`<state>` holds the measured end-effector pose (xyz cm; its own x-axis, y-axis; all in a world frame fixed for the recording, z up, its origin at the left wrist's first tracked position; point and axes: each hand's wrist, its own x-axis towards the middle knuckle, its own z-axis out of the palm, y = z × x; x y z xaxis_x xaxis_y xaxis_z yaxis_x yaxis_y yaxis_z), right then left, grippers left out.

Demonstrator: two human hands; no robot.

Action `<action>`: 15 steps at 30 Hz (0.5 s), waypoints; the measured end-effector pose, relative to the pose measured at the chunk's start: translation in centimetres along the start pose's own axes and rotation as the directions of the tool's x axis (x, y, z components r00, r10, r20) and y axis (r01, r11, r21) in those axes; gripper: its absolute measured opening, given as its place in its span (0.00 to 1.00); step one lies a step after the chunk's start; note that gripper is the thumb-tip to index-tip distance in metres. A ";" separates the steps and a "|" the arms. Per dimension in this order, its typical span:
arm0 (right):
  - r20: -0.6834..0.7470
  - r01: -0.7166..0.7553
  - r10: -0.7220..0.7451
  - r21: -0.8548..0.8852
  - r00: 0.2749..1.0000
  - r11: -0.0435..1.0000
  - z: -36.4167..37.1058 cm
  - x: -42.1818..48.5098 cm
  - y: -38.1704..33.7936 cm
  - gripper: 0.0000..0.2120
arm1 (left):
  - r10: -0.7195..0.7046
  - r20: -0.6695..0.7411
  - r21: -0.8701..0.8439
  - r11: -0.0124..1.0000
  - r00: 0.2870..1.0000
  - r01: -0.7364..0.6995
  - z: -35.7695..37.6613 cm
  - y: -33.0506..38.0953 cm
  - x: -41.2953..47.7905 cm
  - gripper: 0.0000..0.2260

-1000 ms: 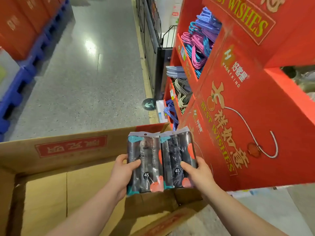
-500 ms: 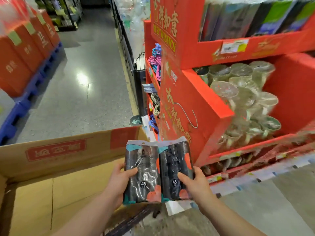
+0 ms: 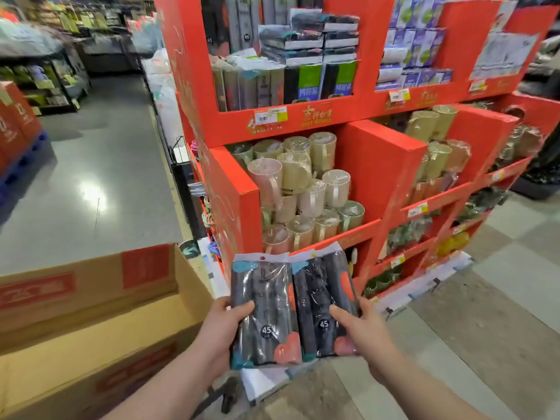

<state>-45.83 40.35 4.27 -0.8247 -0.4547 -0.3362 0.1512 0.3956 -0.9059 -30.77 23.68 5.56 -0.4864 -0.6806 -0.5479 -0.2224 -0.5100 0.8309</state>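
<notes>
I hold two clear packs of dark rolls side by side in front of me, each marked 45. My left hand (image 3: 222, 324) grips the left pack (image 3: 265, 310) with the thumb across its front. My right hand (image 3: 363, 331) grips the right pack (image 3: 321, 301) the same way. Both packs are upright, edges touching, lifted above the floor between an open cardboard box (image 3: 100, 316) on the left and a red display stand (image 3: 378, 165) ahead.
The red stand carries wrapped mugs (image 3: 303, 189) on its middle shelf and similar dark packs (image 3: 291, 47) on top. More shelves run right. A grey aisle floor (image 3: 91, 183) opens to the left, with red boxes on blue pallets at far left.
My view has risen and swung right, from the hanger side of the stand to its mug shelves. The two packs stay gripped in both hands and have moved away from the box.
</notes>
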 end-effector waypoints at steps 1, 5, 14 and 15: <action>-0.018 0.020 -0.020 0.017 1.000 1.000 -1.4 -0.4 -0.4 0.18 | 0.014 0.021 0.004 1.000 1.000 -0.014 1.2 0.2 -0.6 0.10; -0.081 0.097 -0.093 0.048 0.992 0.994 -6.0 -0.7 -1.5 0.09 | 0.086 0.084 0.028 0.996 0.993 -0.088 5.4 1.7 -2.2 0.04; -0.148 0.220 -0.202 0.119 0.968 0.968 -11.3 0.6 -5.4 0.07 | 0.187 0.177 0.025 0.981 0.966 -0.195 10.7 6.6 -2.7 0.10; -0.158 0.229 -0.209 0.120 0.965 0.966 -11.8 0.9 -5.9 0.07 | 0.192 0.187 0.018 0.980 0.963 -0.199 11.2 7.2 -2.5 0.12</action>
<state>-53.89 46.98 12.37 -0.9136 -0.3956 -0.0942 0.0223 0.1826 -0.9829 -40.64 27.62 13.97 -0.6697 -0.6551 -0.3498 -0.1362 -0.3547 0.9250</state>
